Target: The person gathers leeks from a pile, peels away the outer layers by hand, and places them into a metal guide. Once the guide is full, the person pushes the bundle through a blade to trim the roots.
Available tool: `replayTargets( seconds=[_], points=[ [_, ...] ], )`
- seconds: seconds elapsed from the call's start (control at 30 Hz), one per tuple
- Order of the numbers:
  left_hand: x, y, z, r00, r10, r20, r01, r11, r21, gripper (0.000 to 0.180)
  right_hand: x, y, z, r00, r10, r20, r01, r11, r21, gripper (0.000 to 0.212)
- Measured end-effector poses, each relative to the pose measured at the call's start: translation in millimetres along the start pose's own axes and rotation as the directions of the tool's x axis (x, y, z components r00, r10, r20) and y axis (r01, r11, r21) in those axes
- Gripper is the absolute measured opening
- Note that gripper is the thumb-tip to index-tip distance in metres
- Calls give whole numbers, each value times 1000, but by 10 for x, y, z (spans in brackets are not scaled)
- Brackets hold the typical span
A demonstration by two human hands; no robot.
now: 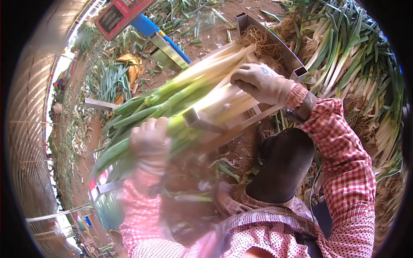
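Observation:
A thick bundle of long green onions (215, 86) lies slantwise across a metal rack (282, 43), roots at the far right and green leaves toward the left. My left hand (150, 144), in a pale glove and smeared a little by motion, is closed over the leaves at the near left side of the bundle. Curled fingers of my right hand (259, 82), also gloved, grip the white stalks near the root end. What lies under its fingertips is partly hidden. A metal upright (191, 117) of the rack stands at the bundle's near side.
A large heap of green onions (344, 56) fills the right side. Beyond the rack stand a red-framed display (118, 17) and a blue post (146, 26). Loose leaves and a yellow-brown wrapping (131, 69) litter the soil. My bent knee (284, 163) is close to the rack.

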State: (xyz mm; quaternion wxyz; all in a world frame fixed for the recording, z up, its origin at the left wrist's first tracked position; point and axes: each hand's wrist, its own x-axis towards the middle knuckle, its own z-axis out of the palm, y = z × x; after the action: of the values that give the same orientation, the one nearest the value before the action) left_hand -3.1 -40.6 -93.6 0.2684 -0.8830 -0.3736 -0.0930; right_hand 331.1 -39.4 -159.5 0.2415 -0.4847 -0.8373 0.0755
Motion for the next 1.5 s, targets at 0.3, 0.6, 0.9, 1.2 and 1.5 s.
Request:
replayTargets(
  seconds=[0.3,0.6,0.9,1.2,1.5],
  points=[
    [-384,586,801,997,-49,-63,40,990,-138,28,-592,351,417,998,-54,26,58,983,-173,32],
    [-725,561,1035,993,-112,-29,113,993,24,34,-797,295,534,979,203,-31,-203,979,16,34],
    [-110,256,574,933,-243,-266,148,931,-333,7,-794,186,452,938,346,25,-345,923,170,30],
    [565,-384,863,955,-115,273,163,974,-158,30,-137,-69,17,914,57,-403,-161,960,-231,38],
    [-87,104,133,923,115,367,11,947,-322,39,-118,-59,-29,944,207,256,-153,964,-218,28]
  ],
)
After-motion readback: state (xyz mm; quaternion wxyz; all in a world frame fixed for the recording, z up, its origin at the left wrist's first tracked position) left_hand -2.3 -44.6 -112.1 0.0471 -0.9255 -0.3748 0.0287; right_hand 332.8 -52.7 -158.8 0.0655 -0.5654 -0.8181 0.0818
